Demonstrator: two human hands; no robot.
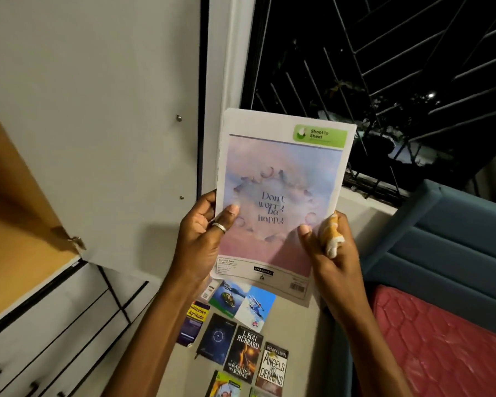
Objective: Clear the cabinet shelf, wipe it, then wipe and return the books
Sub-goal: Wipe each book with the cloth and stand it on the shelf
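Note:
I hold up a large pastel pink-and-blue exercise book (281,179) in front of me, its cover facing me. My left hand (202,236) grips its lower left edge, thumb on the cover. My right hand (327,247) pinches the lower right edge and also holds a folded orange-and-white cloth (334,234) against the book's side. Below, several books (242,343) lie flat on the pale floor. The open cabinet door (20,196) shows its wooden inner face at the left; the shelf itself is out of view.
A white cabinet panel (98,110) and drawers with black handles (40,325) fill the left. A barred dark window (384,67) is behind the book. A teal bed frame (453,242) with a red mattress (441,339) stands at the right.

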